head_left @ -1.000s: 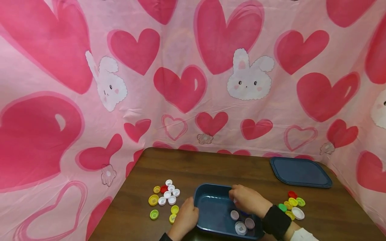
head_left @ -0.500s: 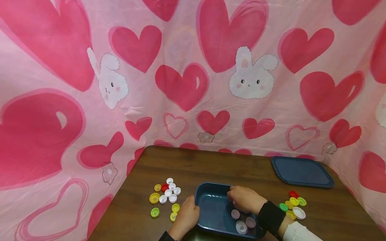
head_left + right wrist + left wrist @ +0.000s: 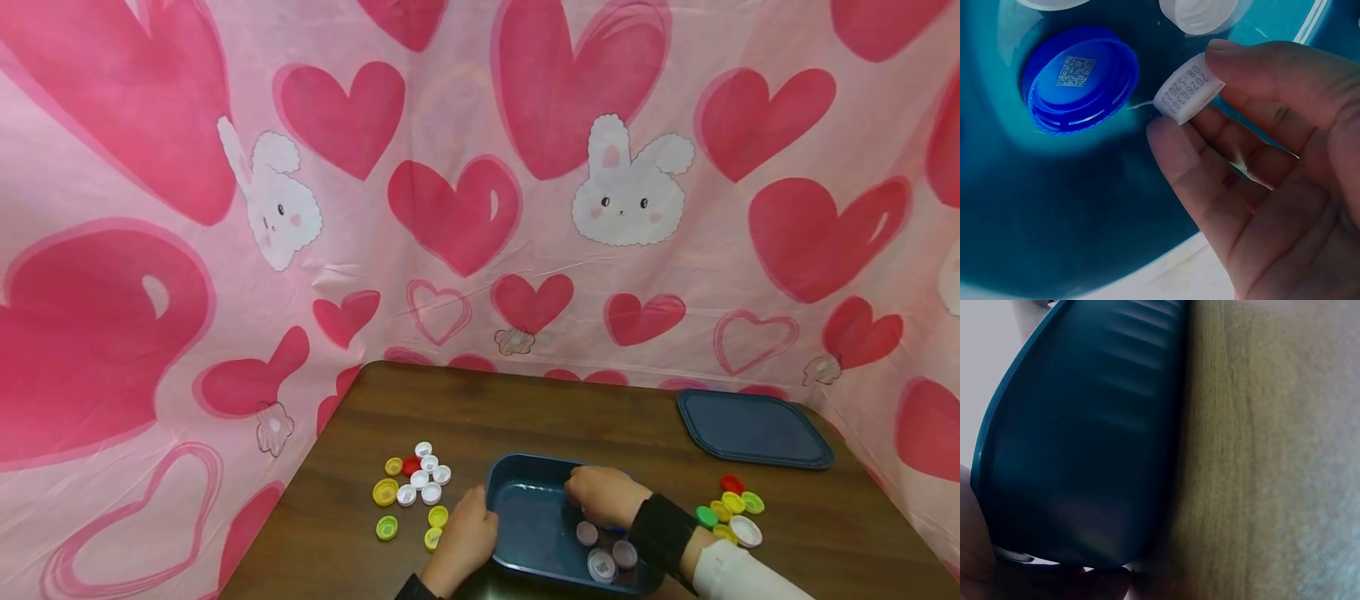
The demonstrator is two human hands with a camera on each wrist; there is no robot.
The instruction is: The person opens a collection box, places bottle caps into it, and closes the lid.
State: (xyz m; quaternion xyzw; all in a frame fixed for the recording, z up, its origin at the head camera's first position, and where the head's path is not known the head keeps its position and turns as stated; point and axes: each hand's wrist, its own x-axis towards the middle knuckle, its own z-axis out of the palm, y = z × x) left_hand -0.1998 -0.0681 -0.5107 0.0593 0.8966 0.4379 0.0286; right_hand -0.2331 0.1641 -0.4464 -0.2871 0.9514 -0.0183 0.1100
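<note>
A dark blue plastic tub (image 3: 525,521) sits near the front of the wooden table. My left hand (image 3: 467,532) grips its left end, thumb at the rim and fingertips against the outer wall in the left wrist view. Inside the tub, my right hand (image 3: 609,497) pinches a small white bottle cap (image 3: 1188,90) with printed numbers, between thumb and fingertips. Beside that cap, a larger blue bottle cap (image 3: 1079,81) lies hollow side up with a square code inside. Several pale caps, among them a clear-looking cap (image 3: 602,566), lie at the tub's near right end.
Left of the tub lie several loose caps, including a white cap (image 3: 431,493), a red cap (image 3: 411,466) and a yellow cap (image 3: 386,492). Another cluster with a green cap (image 3: 707,517) lies to the right. A flat blue lid (image 3: 753,427) rests at the back right.
My right hand has dipped a little inside the tub, its wrist shifting slightly left. My left hand keeps its hold, and the head view has tilted slightly.
</note>
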